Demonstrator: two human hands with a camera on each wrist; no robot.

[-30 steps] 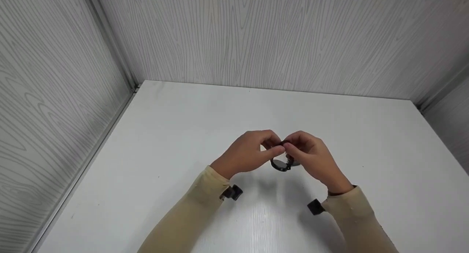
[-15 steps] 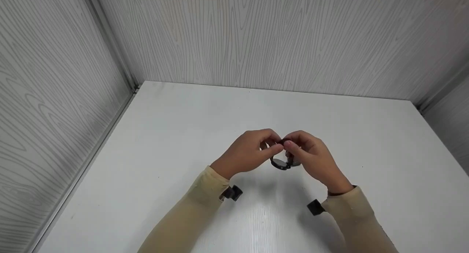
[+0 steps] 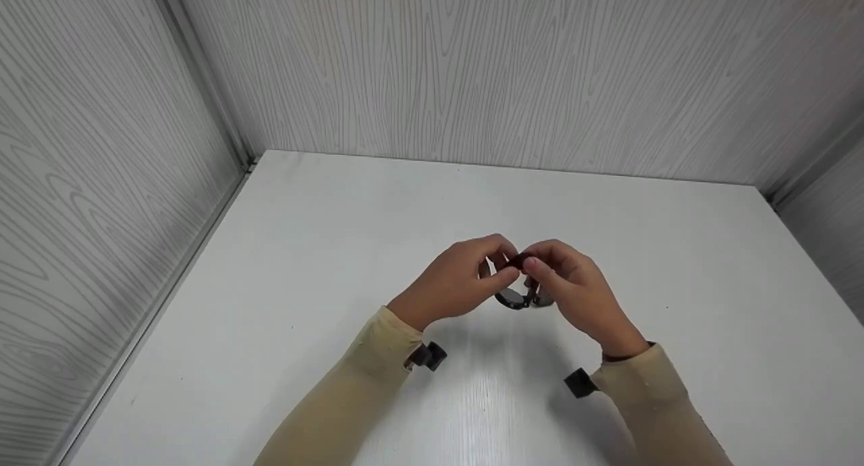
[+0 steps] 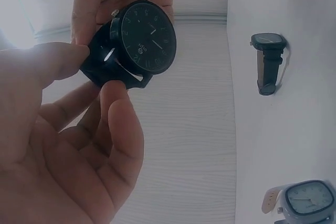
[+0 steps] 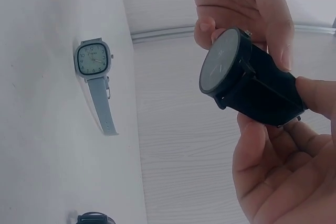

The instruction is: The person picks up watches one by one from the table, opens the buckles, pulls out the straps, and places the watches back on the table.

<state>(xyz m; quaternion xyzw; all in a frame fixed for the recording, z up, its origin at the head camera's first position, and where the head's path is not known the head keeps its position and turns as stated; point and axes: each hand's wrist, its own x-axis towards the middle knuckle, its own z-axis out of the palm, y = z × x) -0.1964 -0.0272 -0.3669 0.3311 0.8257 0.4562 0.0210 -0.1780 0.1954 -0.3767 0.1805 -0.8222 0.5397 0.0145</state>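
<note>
Both hands meet above the middle of the table, with a black wristwatch between them. Its round dark dial shows hands and numerals in the left wrist view. My left hand pinches the wide black strap between thumb and fingers. From the other side, my right hand also holds the strap, its thumb and fingertips against it. Curled fingers hide part of the strap. In the head view a black-rimmed round part hangs just below the fingertips.
A light watch with a rounded square face lies on the white table, its strap stretched out. A dark watch with a dark strap lies there too. Wood-grained panels stand behind and at both sides.
The black-rimmed part has risen slightly and tilted between the fingers. My left fingers have lifted a little, and more of the dark strap shows between the fingertips. The forearms stay almost still.
</note>
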